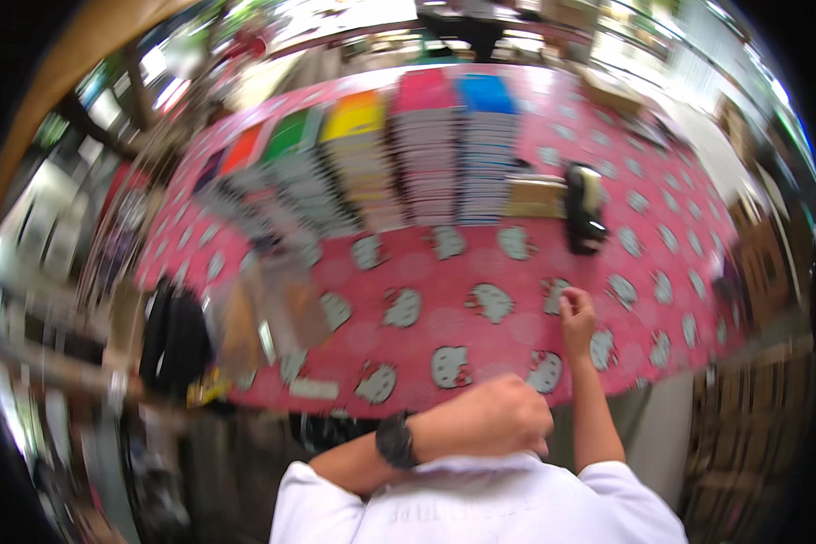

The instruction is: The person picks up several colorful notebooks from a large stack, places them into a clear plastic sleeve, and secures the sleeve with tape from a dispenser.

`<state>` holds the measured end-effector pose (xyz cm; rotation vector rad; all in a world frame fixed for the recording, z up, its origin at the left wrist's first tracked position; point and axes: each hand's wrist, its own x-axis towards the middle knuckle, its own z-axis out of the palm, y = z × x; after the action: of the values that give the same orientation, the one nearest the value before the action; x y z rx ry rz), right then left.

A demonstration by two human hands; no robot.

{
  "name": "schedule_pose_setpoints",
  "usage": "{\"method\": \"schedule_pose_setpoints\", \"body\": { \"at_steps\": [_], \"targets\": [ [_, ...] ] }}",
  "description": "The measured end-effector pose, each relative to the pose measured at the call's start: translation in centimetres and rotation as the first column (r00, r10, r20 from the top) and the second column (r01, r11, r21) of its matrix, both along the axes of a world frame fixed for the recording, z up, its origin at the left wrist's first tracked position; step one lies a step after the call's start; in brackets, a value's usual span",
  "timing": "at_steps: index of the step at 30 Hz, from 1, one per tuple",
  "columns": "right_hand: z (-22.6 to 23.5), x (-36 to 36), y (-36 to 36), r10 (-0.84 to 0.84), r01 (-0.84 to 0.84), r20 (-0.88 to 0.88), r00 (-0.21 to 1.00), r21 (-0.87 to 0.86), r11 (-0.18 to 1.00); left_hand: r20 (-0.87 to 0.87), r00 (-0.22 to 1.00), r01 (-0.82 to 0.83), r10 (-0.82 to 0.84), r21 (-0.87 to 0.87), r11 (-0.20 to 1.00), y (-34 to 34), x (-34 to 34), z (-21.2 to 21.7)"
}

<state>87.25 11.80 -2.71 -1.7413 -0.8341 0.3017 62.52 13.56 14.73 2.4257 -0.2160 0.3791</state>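
Bent across my chest, my left hand point(503, 410) is curled into a fist, with a black wristwatch point(396, 441) on its wrist. Its palm side is hidden. My right hand point(578, 317) is above the near right part of the table, fingers curled in with the tips close together. Anything between them is too small to make out. Beyond it sits a black tape dispenser point(585, 213), beside a small tan box point(535, 196). Tall stacks of thin notebooks stand further back, among them blue point(487, 145), pink point(424, 145), yellow point(361, 150) and green point(304, 172) ones.
A pink cartoon-print cloth point(426, 299) covers the table. Clear plastic bags point(286, 308) lie at its left, next to a black object point(177, 335). A flat box point(612, 91) rests at the far right. Cardboard boxes point(762, 263) stand beyond the right edge.
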Motion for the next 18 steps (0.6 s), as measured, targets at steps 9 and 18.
{"method": "schedule_pose_setpoints", "body": {
  "at_steps": [9,18],
  "targets": [
    [0.6,-33.6,14.0,0.924,-0.939,0.285,0.255,-0.155,0.307,-0.236,0.854,-0.52,0.464,-0.44,0.732,2.8,-14.4,-1.2],
    [-1.4,-39.4,22.2,0.986,-0.847,0.148,0.074,-0.513,0.14,-0.26,0.151,-0.677,0.954,-0.73,-0.092,10.1,-35.0,-12.3]
  ]
}}
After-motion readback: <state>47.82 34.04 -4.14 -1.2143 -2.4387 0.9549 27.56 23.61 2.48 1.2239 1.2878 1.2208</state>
